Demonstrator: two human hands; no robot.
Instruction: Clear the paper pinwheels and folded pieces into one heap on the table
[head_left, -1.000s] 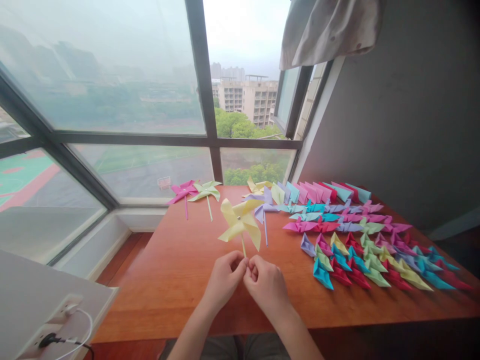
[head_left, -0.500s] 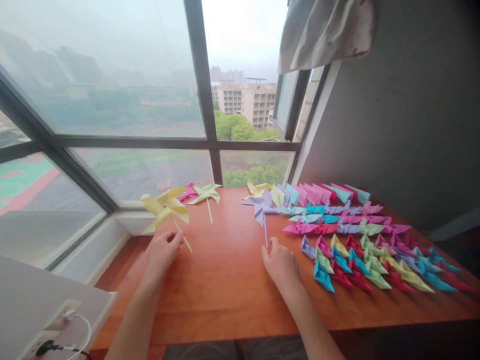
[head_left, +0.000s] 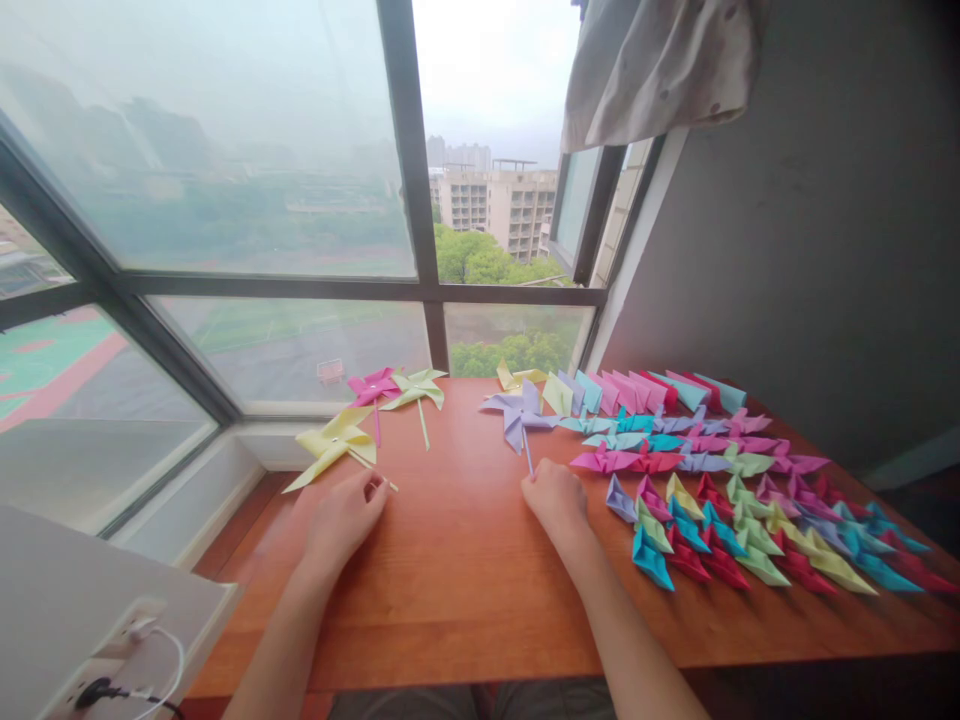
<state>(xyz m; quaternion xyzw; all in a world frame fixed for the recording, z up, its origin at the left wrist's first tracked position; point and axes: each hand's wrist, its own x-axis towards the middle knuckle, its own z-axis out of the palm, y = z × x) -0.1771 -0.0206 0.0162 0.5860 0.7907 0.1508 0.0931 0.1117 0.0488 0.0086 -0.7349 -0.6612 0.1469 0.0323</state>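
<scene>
My left hand (head_left: pixel 349 520) is closed on the stick of a yellow paper pinwheel (head_left: pixel 335 443), whose head tilts away toward the table's left edge. My right hand (head_left: pixel 556 500) pinches the lower end of a purple pinwheel's stick; the purple pinwheel (head_left: pixel 520 412) leans toward the window. Behind the yellow one, a pink pinwheel (head_left: pixel 375 388) and a pale green pinwheel (head_left: pixel 415 388) lie at the table's far edge. Another yellow pinwheel (head_left: pixel 517 377) shows partly behind the purple one.
On the right of the wooden table (head_left: pixel 457 600) stand rows of folded paper boats (head_left: pixel 750 530), paper cranes (head_left: pixel 675 440) and a line of folded paper pieces (head_left: pixel 637 392). Windows (head_left: pixel 285 350) border the far side. A socket with plugs (head_left: pixel 112 660) is at lower left.
My left hand has moved right and lowered the yellow pinwheel, uncovering more of the pink one. The purple pinwheel has tipped lower in my right hand, which has moved slightly forward.
</scene>
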